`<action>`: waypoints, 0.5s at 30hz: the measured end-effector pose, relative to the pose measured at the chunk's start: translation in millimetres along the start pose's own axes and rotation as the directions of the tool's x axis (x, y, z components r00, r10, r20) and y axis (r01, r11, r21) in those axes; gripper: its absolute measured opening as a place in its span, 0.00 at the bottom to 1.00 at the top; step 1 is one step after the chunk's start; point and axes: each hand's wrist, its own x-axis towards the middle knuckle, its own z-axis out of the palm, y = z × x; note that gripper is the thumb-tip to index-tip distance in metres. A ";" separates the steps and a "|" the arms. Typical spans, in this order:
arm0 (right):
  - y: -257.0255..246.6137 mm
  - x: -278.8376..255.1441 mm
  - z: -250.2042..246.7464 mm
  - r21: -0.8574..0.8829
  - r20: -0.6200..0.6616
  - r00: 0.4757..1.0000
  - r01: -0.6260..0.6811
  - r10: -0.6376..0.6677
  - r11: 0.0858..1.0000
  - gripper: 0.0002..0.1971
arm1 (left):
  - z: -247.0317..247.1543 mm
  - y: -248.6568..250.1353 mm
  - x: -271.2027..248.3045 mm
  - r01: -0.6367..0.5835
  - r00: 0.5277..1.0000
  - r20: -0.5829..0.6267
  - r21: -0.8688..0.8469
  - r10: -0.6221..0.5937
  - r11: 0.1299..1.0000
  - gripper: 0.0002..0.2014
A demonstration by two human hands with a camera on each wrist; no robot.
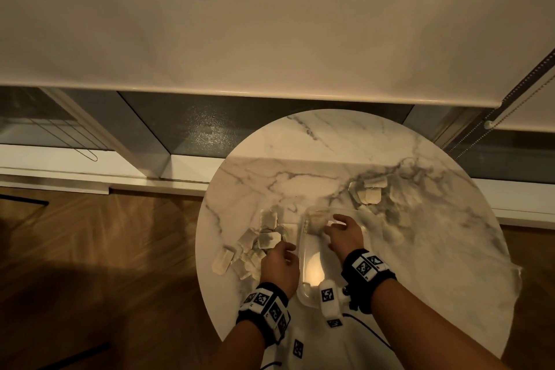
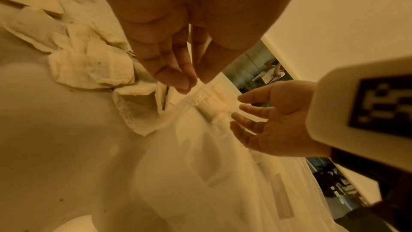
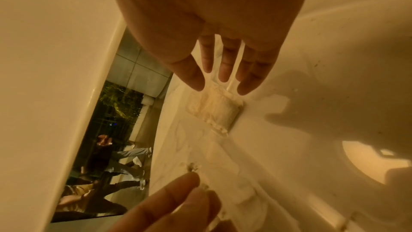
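A clear plastic container stands on the round marble table in front of me. One pale tea bag lies flat at its far end. My right hand hovers just over that tea bag with its fingers spread and straight, holding nothing. A loose pile of tea bags lies left of the container. My left hand hangs between that pile and the container's left wall, thumb and fingers near each other and nothing between them. A second pile of tea bags lies at the far right.
The table's edge curves close on the left, with wooden floor below. A lowered roller blind and a window sill stand behind the table. A black cable runs over the table's near part.
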 end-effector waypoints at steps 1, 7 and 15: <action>-2.4 -4.5 0.1 0.001 0.001 1.000 0.010 -0.010 1.000 0.19 | -3.6 -0.8 -0.6 0.005 1.000 -0.018 -0.006 -0.005 1.000 0.09; -4.5 -33.1 6.1 -0.102 0.138 0.985 0.118 -0.103 0.988 0.08 | -39.1 -15.1 4.5 0.036 0.988 -0.149 0.030 -0.031 0.999 0.05; -9.2 -60.0 15.9 -0.290 0.286 0.940 0.270 -0.187 0.918 0.07 | -74.8 -24.3 51.9 -0.007 0.992 -0.107 0.471 0.064 0.882 0.20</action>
